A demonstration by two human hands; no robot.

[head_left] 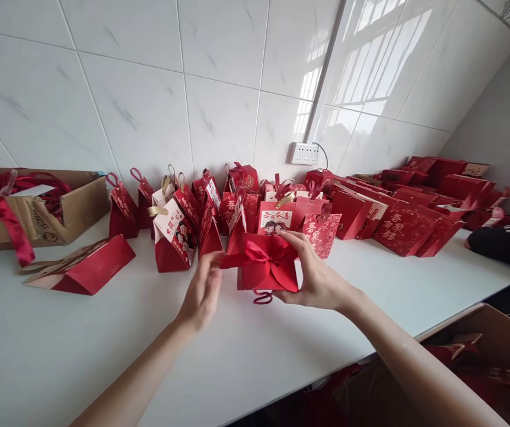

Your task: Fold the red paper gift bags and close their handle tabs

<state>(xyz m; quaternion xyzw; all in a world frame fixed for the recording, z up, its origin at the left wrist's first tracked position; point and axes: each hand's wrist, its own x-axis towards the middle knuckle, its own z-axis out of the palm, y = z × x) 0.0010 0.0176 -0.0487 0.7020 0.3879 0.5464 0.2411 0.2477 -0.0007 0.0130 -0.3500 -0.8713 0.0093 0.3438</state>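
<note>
A small red gift box (pixel 267 274) with a red ribbon bow on top is held just above the white table (pixel 59 344). My right hand (pixel 317 276) grips its right side, fingers wrapped round it. My left hand (pixel 202 290) pinches the left end of the ribbon, fingers together. A loop of red ribbon hangs below the box. Behind it stand several finished red gift boxes (pixel 179 228) with printed labels.
A cardboard box (pixel 63 207) with red ribbons sits at the far left, and one red box (pixel 90 270) lies on its side near it. Flat red boxes (pixel 406 225) pile at the right. Another person's dark sleeve (pixel 504 243) rests at the right edge. A carton (pixel 495 356) stands below.
</note>
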